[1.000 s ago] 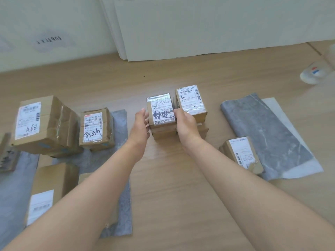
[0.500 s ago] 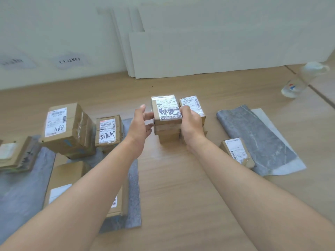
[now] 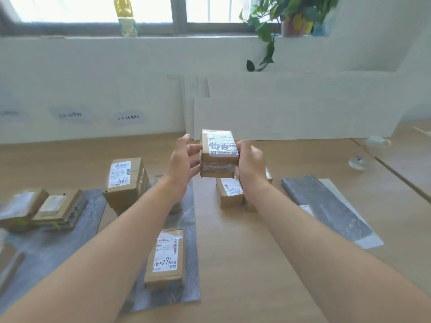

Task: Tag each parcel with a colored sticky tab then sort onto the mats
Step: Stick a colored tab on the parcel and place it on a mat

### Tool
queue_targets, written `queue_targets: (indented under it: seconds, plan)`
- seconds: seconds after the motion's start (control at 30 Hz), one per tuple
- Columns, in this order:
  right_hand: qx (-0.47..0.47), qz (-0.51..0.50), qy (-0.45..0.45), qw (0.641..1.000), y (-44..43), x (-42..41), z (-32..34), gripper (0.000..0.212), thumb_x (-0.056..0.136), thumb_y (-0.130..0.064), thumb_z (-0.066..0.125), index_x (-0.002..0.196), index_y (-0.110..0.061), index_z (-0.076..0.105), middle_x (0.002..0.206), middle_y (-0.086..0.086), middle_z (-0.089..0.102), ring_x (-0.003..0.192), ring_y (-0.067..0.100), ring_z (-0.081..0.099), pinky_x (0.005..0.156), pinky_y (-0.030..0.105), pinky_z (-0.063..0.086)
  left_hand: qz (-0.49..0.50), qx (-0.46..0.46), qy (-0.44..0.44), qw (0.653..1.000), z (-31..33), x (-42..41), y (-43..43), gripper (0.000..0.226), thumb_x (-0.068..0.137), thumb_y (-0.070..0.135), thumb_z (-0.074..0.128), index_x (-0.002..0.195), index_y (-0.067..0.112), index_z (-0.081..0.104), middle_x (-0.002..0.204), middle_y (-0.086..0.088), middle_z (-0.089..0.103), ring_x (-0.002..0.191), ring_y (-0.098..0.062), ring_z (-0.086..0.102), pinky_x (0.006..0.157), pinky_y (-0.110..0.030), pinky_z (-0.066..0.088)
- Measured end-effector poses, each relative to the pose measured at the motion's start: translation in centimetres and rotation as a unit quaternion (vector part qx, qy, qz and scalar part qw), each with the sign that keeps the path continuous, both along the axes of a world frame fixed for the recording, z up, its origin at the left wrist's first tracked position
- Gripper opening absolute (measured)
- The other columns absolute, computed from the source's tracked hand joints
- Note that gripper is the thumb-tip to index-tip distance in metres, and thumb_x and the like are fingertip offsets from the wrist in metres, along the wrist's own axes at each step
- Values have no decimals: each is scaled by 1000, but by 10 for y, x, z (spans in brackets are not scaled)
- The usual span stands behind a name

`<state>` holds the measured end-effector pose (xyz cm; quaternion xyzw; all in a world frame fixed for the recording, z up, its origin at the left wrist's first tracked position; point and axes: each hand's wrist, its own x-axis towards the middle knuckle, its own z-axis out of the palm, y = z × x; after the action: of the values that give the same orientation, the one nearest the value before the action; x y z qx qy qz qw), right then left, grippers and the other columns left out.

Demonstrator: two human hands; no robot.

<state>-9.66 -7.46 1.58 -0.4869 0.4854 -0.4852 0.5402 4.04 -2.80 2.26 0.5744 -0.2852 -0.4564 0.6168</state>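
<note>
Parcel point(image 3: 218, 167): brown cardboard, taped; white label point(image 3: 222, 145), blue scrawl. Right hand point(image 3: 250, 164) grips it; left hand point(image 3: 180, 162) spread alongside.

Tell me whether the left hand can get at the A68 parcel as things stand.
Probably yes, once it comes away. The left hand touches the lifted parcel, which the right hand grips. The A68 parcel stands lower, to its left, its top bare, with nothing between them.

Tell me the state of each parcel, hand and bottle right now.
held parcel, in the air above stack, label showing.
right hand, grips held parcel.
left hand, fingers touch its left side.
stack, resting on table.
A68 parcel, set down, untouched.
bottle, lying on table.
</note>
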Motion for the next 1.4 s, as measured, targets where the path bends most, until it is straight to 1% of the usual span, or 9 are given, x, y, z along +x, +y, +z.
queue_targets:
  seconds: [0.13, 0.27, 0.43, 0.63, 0.73, 0.8, 0.93, 1.2, 1.4]
  plan:
    - [-29, 7, 8, 1000, 31, 18, 24, 27, 96, -31, 44, 73, -18, 49, 60, -8, 48, 64, 16, 42, 61, 30, 35, -7, -24, 0, 1000, 25, 20, 35, 56, 103, 52, 33, 105, 8, 67, 101, -3, 70, 84, -20, 64, 78, -28, 52]
    - [-50, -4, 16, 999, 65, 45, 37, 24, 89, -37, 44, 71, -21, 45, 65, -4, 42, 66, 18, 37, 65, 38, 32, -10, -39, -4, 999, 42, 43, 71, 52, 102, 52, 33, 96, 13, 67, 97, 0, 69, 81, -18, 63, 77, -28, 50]
    - [-65, -2, 14, 998, 104, 71, 49, 25, 94, -31, 43, 72, -19, 47, 61, -7, 46, 64, 16, 38, 61, 34, 32, -11, -43, -21, 999, 54, 71, 111, 53, 101, 54, 34, 105, 12, 66, 102, -2, 68, 85, -20, 61, 84, -32, 52]
    - [-51, 30, 16, 998, 138, 94, 53, 44, 88, -42, 43, 85, -2, 60, 76, 7, 59, 73, 18, 46, 67, 39, 37, -12, -55, -38, 998, 68, 90, 149, 52, 104, 50, 28, 98, 15, 67, 76, 7, 71, 78, -16, 61, 76, -29, 51]
    - [-43, 46, 25, 998, 150, 103, 51, 62, 87, -44, 42, 109, 12, 56, 96, 30, 67, 76, 17, 46, 68, 36, 37, -3, -55, -56, 997, 69, 98, 169, 51, 105, 48, 26, 97, 19, 68, 67, 14, 71, 80, -15, 60, 77, -29, 49]
    - [-38, 70, 20, 997, 157, 111, 49, 70, 81, -49, 42, 114, 12, 54, 113, 33, 62, 78, 18, 47, 71, 38, 39, 16, -53, -58, 997, 68, 104, 182, 50, 105, 48, 27, 96, 21, 68, 70, 12, 72, 83, -16, 61, 79, -31, 50]
    - [-35, 113, 23, 993, 174, 131, 41, 66, 81, -48, 43, 108, 10, 57, 107, 29, 66, 77, 20, 53, 72, 41, 45, 59, -43, -55, 996, 62, 115, 210, 49, 105, 49, 29, 98, 21, 68, 90, 1, 71, 88, -19, 63, 85, -38, 52]
    - [-20, 177, 9, 984, 214, 170, 21, 61, 79, -48, 45, 101, 7, 57, 107, 32, 63, 75, 19, 52, 69, 39, 43, 114, -21, -72, 991, 46, 144, 268, 48, 104, 50, 29, 98, 21, 67, 90, 1, 73, 89, -18, 64, 81, -34, 51]
    - [-22, 201, 30, 979, 249, 215, 17, 62, 76, -54, 45, 99, 1, 65, 103, 18, 72, 79, 29, 63, 74, 48, 55, 152, -24, -64, 986, 37, 187, 311, 49, 104, 50, 28, 100, 21, 67, 76, 9, 75, 81, -15, 64, 73, -32, 49]
